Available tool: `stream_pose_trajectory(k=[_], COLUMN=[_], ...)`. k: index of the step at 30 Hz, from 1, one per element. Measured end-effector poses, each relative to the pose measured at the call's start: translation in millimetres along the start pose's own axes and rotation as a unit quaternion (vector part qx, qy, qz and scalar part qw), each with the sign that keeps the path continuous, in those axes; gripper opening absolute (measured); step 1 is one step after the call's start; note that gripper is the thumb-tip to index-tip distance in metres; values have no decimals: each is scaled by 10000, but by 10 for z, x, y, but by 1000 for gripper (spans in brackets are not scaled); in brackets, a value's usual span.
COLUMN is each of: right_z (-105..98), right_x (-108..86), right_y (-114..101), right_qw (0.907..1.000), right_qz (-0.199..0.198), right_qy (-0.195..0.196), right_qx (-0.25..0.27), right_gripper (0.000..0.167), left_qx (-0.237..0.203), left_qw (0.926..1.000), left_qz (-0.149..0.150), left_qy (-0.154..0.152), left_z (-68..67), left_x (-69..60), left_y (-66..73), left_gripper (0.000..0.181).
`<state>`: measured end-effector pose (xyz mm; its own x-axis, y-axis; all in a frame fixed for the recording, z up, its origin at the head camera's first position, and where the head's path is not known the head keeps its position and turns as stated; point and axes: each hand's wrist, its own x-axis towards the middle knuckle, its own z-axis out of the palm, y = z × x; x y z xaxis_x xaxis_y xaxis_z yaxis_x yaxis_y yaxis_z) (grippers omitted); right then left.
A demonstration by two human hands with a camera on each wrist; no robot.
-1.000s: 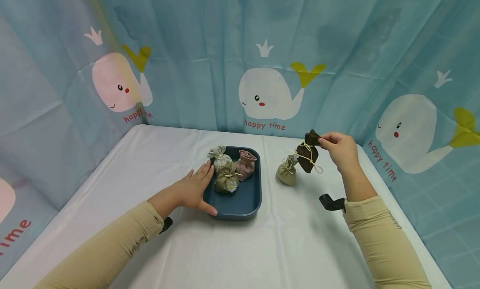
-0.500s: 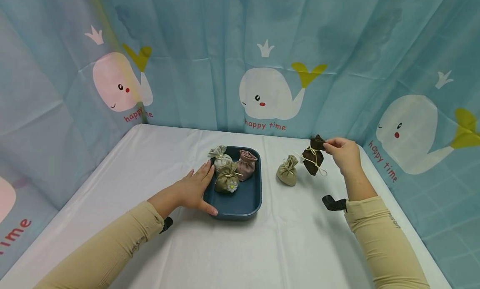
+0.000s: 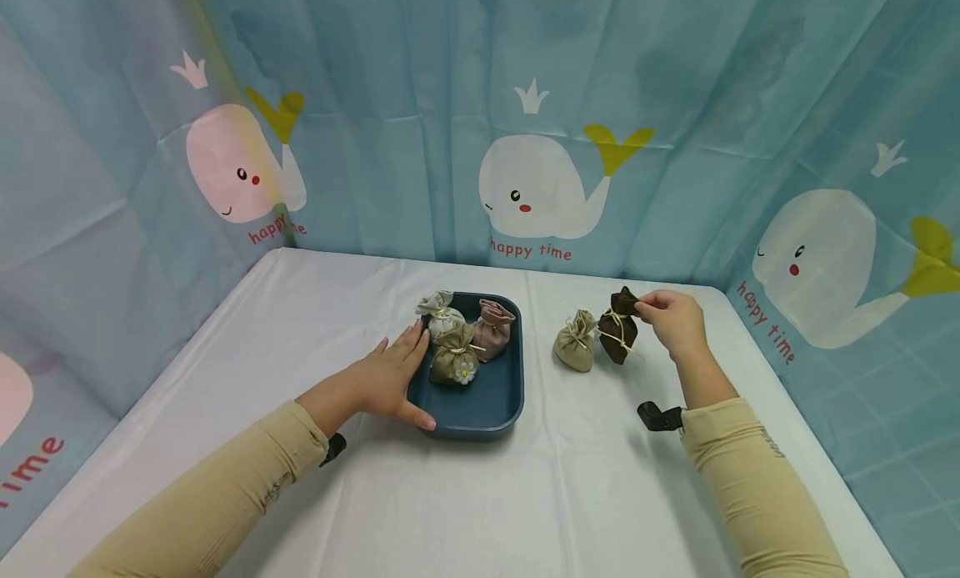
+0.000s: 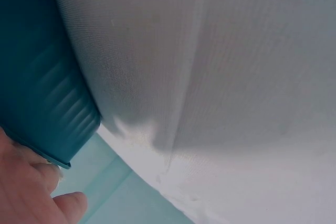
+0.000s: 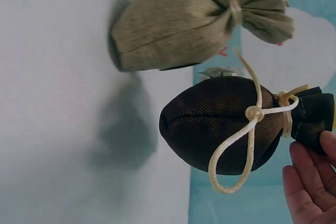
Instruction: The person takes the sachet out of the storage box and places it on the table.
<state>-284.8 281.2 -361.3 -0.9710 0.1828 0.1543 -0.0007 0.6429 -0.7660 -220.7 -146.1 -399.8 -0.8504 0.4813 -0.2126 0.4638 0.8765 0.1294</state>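
Observation:
A dark brown drawstring pouch (image 3: 618, 336) hangs by its gathered top from the right hand (image 3: 678, 321), pinched between thumb and fingers. In the right wrist view the brown pouch (image 5: 220, 124) shows a cream cord, its lower end off the cloth. Beside it a beige pouch (image 3: 574, 344) stands on the table. The left hand (image 3: 384, 378) lies with spread, straight fingers against the left rim of a blue tray (image 3: 472, 434). Inside the tray are a green pouch with a white flower (image 3: 452, 361), a pink pouch (image 3: 492, 334) and a pale pouch (image 3: 442, 318).
A white cloth (image 3: 480, 511) covers the table. Behind it and along both sides hangs a blue curtain (image 3: 390, 186) printed with whales. A black strap piece (image 3: 660, 416) sticks out at the right wrist, low over the table.
The brown pouch in the right hand first moved right, away from the beige pouch, then came back left and lower. The left hand and the tray stayed where they were.

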Motion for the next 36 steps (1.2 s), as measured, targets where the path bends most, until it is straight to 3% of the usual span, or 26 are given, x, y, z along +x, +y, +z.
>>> stream_pose_trajectory(k=[10,18,36], right_z=[114,172,80], right_x=[-35,-79,-97], right_y=[86,136,195], right_qw=[10000,9992,9988], right_qz=[10,314,450], right_qy=[-65,-212,-147], right_qx=[-50,107,96], right_gripper=[20,22,36], left_qx=[12,21,4], left_qw=[10000,10000,10000], left_qz=[52,63,15], left_qy=[30,30,-17], left_z=[-2,2,6], left_x=[-4,14,12], left_y=[-2,-11,-12], left_gripper=[139,141,140])
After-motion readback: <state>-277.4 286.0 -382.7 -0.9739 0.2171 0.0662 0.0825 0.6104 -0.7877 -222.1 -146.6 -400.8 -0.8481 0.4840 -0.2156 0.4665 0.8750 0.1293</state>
